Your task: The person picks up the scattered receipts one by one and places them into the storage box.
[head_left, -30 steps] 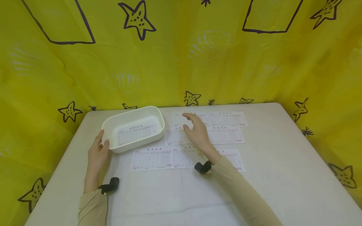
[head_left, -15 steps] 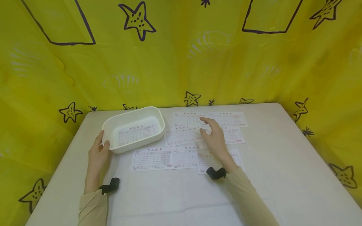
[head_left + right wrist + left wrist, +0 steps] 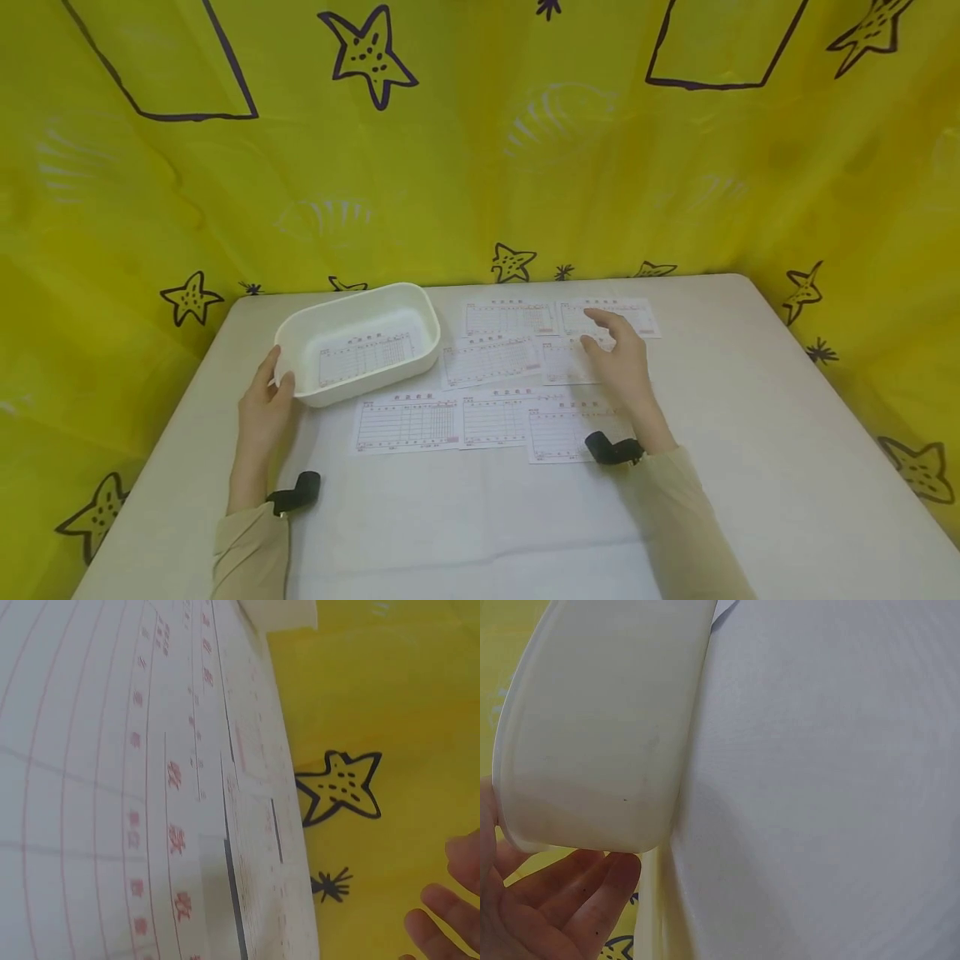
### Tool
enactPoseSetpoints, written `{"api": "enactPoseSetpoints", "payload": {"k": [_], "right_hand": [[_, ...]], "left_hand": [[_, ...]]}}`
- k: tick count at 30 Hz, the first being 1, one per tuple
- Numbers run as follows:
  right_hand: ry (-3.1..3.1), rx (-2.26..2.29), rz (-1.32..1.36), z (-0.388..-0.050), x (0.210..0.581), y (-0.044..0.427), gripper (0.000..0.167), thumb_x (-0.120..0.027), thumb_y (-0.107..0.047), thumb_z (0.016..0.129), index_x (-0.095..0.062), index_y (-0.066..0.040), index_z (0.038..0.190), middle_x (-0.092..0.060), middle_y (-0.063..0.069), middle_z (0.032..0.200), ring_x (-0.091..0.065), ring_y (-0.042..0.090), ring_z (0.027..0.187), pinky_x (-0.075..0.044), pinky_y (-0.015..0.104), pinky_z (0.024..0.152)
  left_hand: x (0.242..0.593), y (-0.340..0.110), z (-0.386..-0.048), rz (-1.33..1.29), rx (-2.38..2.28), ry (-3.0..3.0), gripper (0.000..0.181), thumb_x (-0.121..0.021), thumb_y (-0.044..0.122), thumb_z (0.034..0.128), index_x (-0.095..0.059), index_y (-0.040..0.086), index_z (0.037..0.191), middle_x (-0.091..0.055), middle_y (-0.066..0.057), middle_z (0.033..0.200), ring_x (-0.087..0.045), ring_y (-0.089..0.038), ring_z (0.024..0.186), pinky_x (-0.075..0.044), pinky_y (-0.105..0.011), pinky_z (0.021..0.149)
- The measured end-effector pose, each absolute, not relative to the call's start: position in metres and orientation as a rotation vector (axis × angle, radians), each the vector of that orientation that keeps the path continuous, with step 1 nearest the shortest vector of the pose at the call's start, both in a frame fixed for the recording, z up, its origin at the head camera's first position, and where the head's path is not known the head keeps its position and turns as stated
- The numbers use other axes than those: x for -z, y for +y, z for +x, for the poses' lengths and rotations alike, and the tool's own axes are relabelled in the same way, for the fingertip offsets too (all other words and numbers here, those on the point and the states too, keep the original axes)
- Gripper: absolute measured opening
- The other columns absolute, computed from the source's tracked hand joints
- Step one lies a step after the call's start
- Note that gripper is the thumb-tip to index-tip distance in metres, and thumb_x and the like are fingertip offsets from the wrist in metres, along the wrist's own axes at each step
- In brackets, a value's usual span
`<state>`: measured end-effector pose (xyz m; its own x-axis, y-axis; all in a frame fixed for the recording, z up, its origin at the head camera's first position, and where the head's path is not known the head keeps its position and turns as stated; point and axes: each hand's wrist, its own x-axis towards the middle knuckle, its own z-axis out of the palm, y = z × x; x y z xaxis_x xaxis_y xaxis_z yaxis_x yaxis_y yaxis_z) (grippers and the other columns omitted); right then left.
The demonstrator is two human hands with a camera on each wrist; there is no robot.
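Spread nearest on a smooth, faintly creased white cloth (image 3: 420, 525): a front row of three paper slips (image 3: 491, 423), flat, thin, red-ruled, overlapped at right. Farther in, cups the near left corner of a round-cornered white basin (image 3: 375, 381) with the left hand (image 3: 264, 410), fingers and thumb curled against its slick, pale outer wall. Holds the right hand (image 3: 622, 360) above the right end of the middle pair of slips (image 3: 489, 362), thumb and fingers parted around nothing, apparently clear of the paper, hard to be sure from this angle. Toward the back edge, two more slips (image 3: 510, 319), end to end. By the count, looks part-way: one slip (image 3: 363, 360) visible inside the basin, seven outside in loose rows. Behind, a rippled yellow curtain (image 3: 450, 167) inked with dark starfish.
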<state>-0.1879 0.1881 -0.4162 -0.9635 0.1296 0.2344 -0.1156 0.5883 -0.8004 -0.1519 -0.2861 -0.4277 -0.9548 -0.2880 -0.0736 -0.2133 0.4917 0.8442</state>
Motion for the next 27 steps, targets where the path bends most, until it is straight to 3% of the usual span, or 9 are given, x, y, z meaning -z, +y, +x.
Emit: {"api": "enactPoseSetpoints", "payload": {"k": [15, 23, 27], "right_hand": [[-2.752, -1.351, -0.032, -0.19, 0.422, 0.242, 0.046, -0.055, -0.02, 0.096, -0.049, -0.008, 0.139, -0.043, 0.02, 0.147, -0.035, 0.045, 0.136, -0.027, 0.062, 0.113], [-2.829, -1.443, -0.04, -0.189, 0.42, 0.255, 0.05, -0.053, -0.018, 0.096, -0.042, -0.006, 0.143, -0.035, 0.026, 0.15, -0.025, 0.049, 0.141, -0.02, 0.066, 0.113], [-2.895, -1.423, -0.036, -0.19, 0.422, 0.258, 0.054, -0.055, -0.015, 0.095, -0.038, -0.006, 0.145, -0.032, 0.027, 0.151, -0.025, 0.048, 0.141, -0.023, 0.065, 0.113]], "left_hand": [[0.425, -0.285, -0.152, 0.456, 1.487, -2.648, 0.058, -0.034, 0.04, 0.1014, -0.013, 0.032, 0.155, -0.013, -0.003, 0.162, -0.029, -0.045, 0.142, -0.028, -0.058, 0.115], [0.425, -0.286, -0.152, 0.467, 1.476, -2.656, 0.058, -0.034, 0.04, 0.1012, -0.013, 0.032, 0.155, -0.012, -0.004, 0.162, -0.029, -0.046, 0.142, -0.028, -0.059, 0.115], [0.426, -0.285, -0.151, 0.472, 1.475, -2.66, 0.058, -0.033, 0.04, 0.1014, -0.013, 0.031, 0.155, -0.012, -0.004, 0.162, -0.028, -0.047, 0.142, -0.027, -0.06, 0.115]]}}
